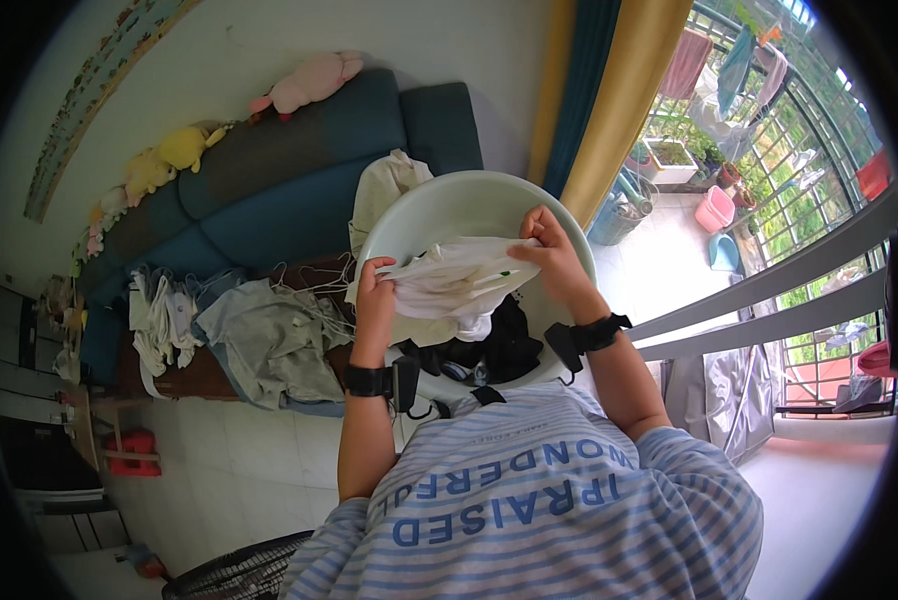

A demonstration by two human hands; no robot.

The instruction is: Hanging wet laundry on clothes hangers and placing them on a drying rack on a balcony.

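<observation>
A white garment (456, 277) is stretched between my two hands above a large pale basin (479, 196). My left hand (376, 289) pinches its left end, and my right hand (550, 244) grips the upper right corner. A small dark green mark shows near the garment's right side. Beneath it in the basin lie black clothes (505, 341) and some white cloth; the garment hides part of them. A cream cloth (385, 191) is draped just behind the basin's left rim.
Left of the basin, a grey garment (276, 330), folded white clothes (160, 315) and white wire hangers (318, 281) lie on a brown surface. Behind stands a blue sofa (284, 202) with plush toys. A floor fan (239, 566) is at the lower left; a yellow curtain (629, 97) hangs right.
</observation>
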